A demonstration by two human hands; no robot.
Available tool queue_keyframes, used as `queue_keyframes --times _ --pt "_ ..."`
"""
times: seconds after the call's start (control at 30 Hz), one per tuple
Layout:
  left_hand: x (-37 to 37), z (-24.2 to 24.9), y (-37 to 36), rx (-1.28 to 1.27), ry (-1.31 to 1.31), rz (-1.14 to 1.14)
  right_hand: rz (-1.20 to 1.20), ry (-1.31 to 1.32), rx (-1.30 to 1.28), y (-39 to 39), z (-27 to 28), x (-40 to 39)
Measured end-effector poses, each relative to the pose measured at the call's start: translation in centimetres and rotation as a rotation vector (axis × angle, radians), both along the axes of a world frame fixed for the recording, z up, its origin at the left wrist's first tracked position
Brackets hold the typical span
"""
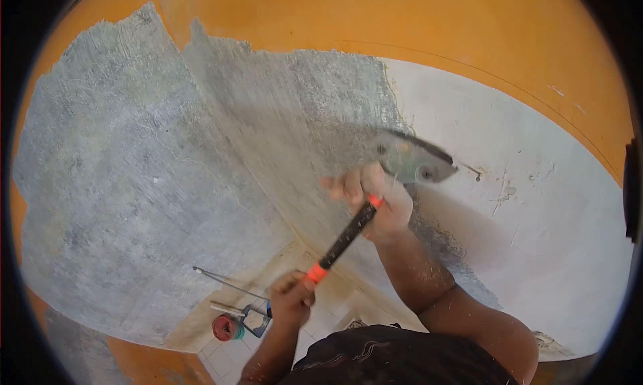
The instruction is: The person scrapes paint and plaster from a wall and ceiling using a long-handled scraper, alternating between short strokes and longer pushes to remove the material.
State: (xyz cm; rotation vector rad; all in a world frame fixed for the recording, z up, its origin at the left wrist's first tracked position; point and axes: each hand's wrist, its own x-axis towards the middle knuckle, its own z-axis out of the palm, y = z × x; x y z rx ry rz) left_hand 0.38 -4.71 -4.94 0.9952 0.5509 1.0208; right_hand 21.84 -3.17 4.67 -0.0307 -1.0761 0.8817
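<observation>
A long-handled wall scraper (348, 234), with a black grip, orange-red bands and a wide flat head (412, 158), slants up across the middle. My left hand (291, 299) is closed round the lower end of its handle, at the orange-red band. Higher up, my right hand (383, 201) grips the tool just below the head; its fingers are partly blurred. The head overlaps the border between the rough grey wall surface (134, 150) and the white coating (536, 224). A dark edge runs along the head's upper side.
Orange paint (429, 16) covers the wall above. Low down, near the tiled floor (221, 358), are a red round container (224, 328) and a dark, flat-faced tool (256, 320). A thin dark rod or cable (231, 282) stretches beside them. A small hook-like fitting (477, 176) sticks out from the white area.
</observation>
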Motion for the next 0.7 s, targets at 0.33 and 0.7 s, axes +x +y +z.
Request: queue_keyframes --times 0.33,0.7 --pt "0.0 1.6 0.4 0.008 -0.041 0.072 0.050 0.005 0.054 -0.3 1.6 -0.1" --pt "-0.8 1.1 0.5 0.116 0.039 0.109 0.011 -0.025 0.032 -0.7 1.0 0.4"
